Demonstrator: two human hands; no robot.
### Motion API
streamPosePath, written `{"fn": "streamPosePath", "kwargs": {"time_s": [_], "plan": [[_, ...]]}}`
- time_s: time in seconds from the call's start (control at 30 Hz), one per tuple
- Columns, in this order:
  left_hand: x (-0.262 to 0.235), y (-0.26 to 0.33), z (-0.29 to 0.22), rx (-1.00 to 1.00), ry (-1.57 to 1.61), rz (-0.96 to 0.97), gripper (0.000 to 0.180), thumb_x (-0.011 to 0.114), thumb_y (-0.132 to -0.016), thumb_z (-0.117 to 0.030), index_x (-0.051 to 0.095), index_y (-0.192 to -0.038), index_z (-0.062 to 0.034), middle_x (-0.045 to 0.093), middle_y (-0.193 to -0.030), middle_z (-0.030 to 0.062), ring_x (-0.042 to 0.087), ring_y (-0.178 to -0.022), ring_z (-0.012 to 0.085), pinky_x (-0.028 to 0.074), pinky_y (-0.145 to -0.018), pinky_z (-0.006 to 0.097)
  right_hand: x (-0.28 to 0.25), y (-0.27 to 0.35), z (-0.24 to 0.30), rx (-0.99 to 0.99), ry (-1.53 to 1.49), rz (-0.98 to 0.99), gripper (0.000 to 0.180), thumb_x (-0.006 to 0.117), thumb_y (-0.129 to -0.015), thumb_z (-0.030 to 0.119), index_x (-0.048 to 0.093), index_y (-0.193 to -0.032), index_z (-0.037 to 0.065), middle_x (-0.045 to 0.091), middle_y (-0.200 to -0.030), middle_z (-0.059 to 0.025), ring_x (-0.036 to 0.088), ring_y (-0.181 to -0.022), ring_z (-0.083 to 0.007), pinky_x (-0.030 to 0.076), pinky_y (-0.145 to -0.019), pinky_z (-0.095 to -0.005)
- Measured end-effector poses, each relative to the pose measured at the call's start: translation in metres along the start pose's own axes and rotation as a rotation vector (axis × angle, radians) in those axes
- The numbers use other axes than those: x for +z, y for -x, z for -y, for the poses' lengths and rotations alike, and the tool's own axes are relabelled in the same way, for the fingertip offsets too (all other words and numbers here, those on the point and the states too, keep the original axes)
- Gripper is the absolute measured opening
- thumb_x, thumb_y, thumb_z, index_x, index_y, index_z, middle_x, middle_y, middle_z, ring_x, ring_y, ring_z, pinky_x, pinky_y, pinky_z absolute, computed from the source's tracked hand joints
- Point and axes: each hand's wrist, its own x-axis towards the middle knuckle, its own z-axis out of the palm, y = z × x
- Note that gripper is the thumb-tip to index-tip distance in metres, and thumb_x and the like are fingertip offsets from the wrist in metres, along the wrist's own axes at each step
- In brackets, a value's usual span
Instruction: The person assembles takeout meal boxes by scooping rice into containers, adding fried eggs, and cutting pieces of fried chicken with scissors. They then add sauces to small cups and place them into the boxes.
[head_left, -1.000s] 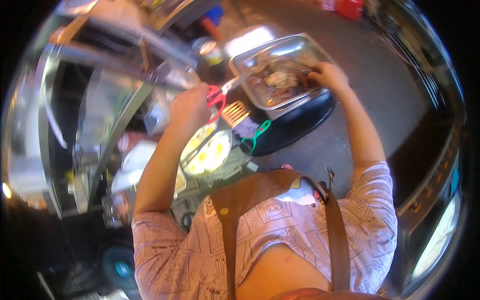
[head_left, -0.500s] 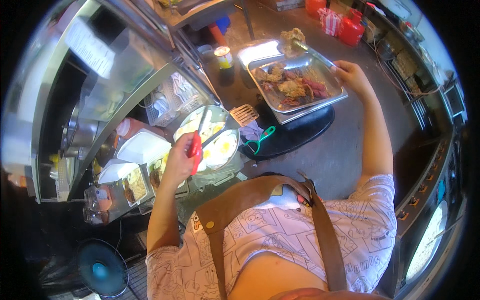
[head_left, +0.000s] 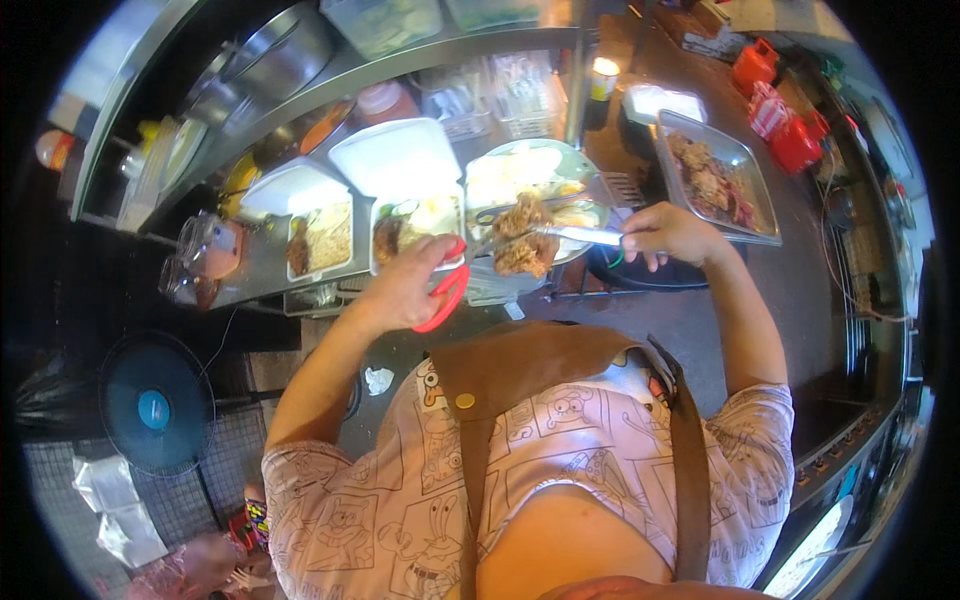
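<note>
My right hand (head_left: 675,240) is closed on metal tongs (head_left: 585,236), which grip a piece of fried chicken (head_left: 526,250) in front of a round container (head_left: 593,215) of fried eggs. Red-handled scissors (head_left: 443,312) are in my left hand (head_left: 405,288), their blades pointing toward the chicken; I cannot tell whether they touch it. Just beyond my left hand stands an open white takeaway box (head_left: 398,158) with egg and a brown piece of food. A second open box (head_left: 322,235), holding rice and a brown piece, sits to its left.
A metal tray (head_left: 755,185) of fried chicken stands at the far right. Clear jars (head_left: 205,245) are at the counter's left end, below a metal shelf (head_left: 440,52). A fan (head_left: 157,405) stands at lower left, near part of another person (head_left: 200,570). Red gas cylinders (head_left: 797,140) stand farther right.
My right hand has brought the tongs and chicken from above the tray leftward, near the scissors. The view has turned left, bringing the takeaway boxes closer to the middle.
</note>
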Motion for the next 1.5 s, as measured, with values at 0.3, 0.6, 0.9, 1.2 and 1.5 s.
{"fn": "streamPosePath", "kwargs": {"time_s": [0.3, 0.6, 0.9, 1.2, 1.5], "plan": [[0.057, 0.091, 0.093, -0.377, 0.639, -0.049, 0.042, 0.067, -0.076, -0.017, 0.059, -0.113, 0.0032, 0.065, -0.084, 0.007, 0.062, -0.077, 0.0156, 0.05, -0.072, 0.03, 0.158, -0.098, -0.013, 0.173, -0.599, 0.101, 0.032, 0.062, -0.091, 0.032, 0.061, -0.106, 0.004, 0.065, -0.093, -0.0036, 0.061, -0.068, -0.0094, 0.046, -0.051, -0.0202], [0.084, 0.092, 0.126, -0.416, 0.852, -0.049, 0.047, 0.064, -0.079, -0.014, 0.054, -0.121, 0.0052, 0.061, -0.091, 0.0054, 0.054, -0.064, 0.0093, 0.044, -0.054, 0.024, 0.215, -0.123, 0.0, 0.198, -0.764, -0.027, 0.032, 0.061, -0.094, 0.031, 0.059, -0.104, 0.001, 0.063, -0.091, -0.0028, 0.059, -0.066, -0.0078, 0.043, -0.05, -0.0197], [0.118, 0.069, 0.119, -0.373, 0.758, -0.333, 0.038, 0.063, -0.076, -0.021, 0.061, -0.104, 0.0033, 0.063, -0.082, 0.0117, 0.061, -0.075, 0.022, 0.049, -0.071, 0.035, 0.189, -0.124, 0.005, 0.25, -0.407, -0.094, 0.023, 0.056, -0.095, 0.024, 0.063, -0.097, 0.002, 0.063, -0.082, -0.0021, 0.057, -0.061, -0.0078, 0.043, -0.049, -0.0209], [0.119, 0.066, 0.1, -0.646, 1.062, -0.3, 0.027, 0.062, -0.08, -0.015, 0.062, -0.099, 0.0037, 0.06, -0.067, 0.0063, 0.059, -0.057, 0.0143, 0.047, -0.054, 0.03, 0.174, -0.155, 0.004, 0.125, -0.324, -0.096, 0.024, 0.059, -0.092, 0.025, 0.064, -0.083, 0.003, 0.062, -0.07, -0.0025, 0.058, -0.054, -0.0089, 0.043, -0.043, -0.0232], [0.09, 0.038, 0.117, -0.614, 1.032, -0.181, 0.032, 0.06, -0.084, -0.017, 0.058, -0.108, 0.005, 0.063, -0.084, 0.0079, 0.062, -0.064, 0.0146, 0.05, -0.055, 0.026, 0.138, -0.168, 0.004, 0.052, 0.044, -0.063, 0.022, 0.059, -0.09, 0.024, 0.063, -0.083, 0.003, 0.063, -0.073, -0.0045, 0.06, -0.052, -0.0137, 0.046, -0.047, -0.028]]}}
